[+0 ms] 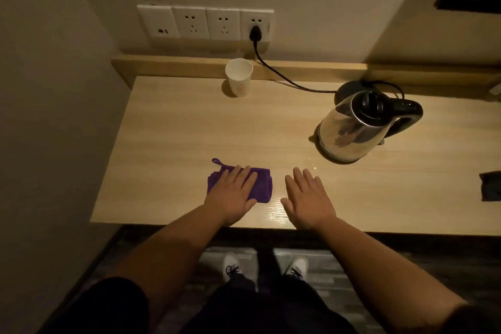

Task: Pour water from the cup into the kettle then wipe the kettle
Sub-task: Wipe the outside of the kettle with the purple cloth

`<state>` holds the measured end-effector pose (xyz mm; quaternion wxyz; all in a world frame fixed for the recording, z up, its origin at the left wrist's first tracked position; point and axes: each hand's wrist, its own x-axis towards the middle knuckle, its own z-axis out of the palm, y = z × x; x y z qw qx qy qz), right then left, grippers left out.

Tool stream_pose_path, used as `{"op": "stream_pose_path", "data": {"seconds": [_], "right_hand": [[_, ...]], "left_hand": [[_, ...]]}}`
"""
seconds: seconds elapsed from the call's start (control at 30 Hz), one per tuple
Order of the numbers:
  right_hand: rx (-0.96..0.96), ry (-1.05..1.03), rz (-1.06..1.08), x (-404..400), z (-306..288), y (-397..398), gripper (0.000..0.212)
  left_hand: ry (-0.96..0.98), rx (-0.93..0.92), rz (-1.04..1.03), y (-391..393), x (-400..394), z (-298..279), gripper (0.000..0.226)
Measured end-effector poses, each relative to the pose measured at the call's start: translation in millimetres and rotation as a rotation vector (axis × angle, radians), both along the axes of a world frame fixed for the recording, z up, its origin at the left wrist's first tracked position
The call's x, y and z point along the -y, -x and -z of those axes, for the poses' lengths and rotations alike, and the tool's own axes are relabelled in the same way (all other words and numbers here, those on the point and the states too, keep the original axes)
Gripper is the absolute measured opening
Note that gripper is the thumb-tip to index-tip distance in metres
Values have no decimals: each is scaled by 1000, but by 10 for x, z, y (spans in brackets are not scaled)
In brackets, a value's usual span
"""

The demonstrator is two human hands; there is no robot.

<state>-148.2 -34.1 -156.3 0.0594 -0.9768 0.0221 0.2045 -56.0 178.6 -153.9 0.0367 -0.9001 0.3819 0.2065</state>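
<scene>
Two hands lie flat on the bench (168,127) in front of us, fingers stretched out and palms down. Our left hand (232,192) presses on a folded purple cloth (264,184) near the bench's front edge; the fingers are spread flat over it and grip nothing. A small loop sticks out from the cloth's far left corner. Our right hand (309,195) rests just beside the cloth on bare wood, apart from it, also flat and wide, holding nothing.

The kettle (355,130) stands upright to the right and farther back, well apart from both hands. Its steel body mirrors our hands, its black lid is down, and its black handle points right. It sits directly on the bench, in front of its dark round base (349,88), which lies behind it near the back ledge. A black cord (284,78) runs from that base along the bench up to a plug (254,32) in the rightmost of four wall sockets (206,23).

The white paper cup (239,77) stands upright at the back of the bench, against the ledge, below the sockets and well left of the kettle. We cannot tell whether it holds water.

A dark object (492,186) lies at the right edge, cut off by the frame. Below the bench we see white shoes (230,266) on a dark floor.
</scene>
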Motion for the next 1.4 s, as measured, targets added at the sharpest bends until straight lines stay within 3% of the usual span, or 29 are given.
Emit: {"op": "stream_pose_path", "data": {"seconds": [0.23,0.37,0.6,0.77,0.87,1.0,1.1,1.17,1.27,1.4], "right_hand": [[-45,36,54,-62,97,30,66],[-64,41,81,-108,32,39,65],[-73,-15,127,-160,-73,214,63],[53,-116,89,90,-216,391,35],[35,-236,497,398,-431,365,36],[418,-403,1167,859,-910,17,41],[627,-699,1470,1226,-1237,-471,45],[663,-926,1637,1454,-1365,-774,51],[602,-1049,1726,1723,-1419,-1089,64],[356,-890,1388,1790,-1505,-1329,57]], "left_hand": [[143,152,188,-142,-92,127,57],[164,137,235,-165,-88,111,49],[368,-184,-110,-124,-9,-45,50],[455,-318,-214,-268,180,-171,47],[469,-324,-210,-324,318,-234,46],[471,-324,-221,-352,466,-274,47],[468,-315,-253,-359,538,-280,47],[481,-307,-289,-370,586,-286,47],[522,-295,-382,-401,664,-323,47],[554,-273,-487,-420,733,-368,46]]}}
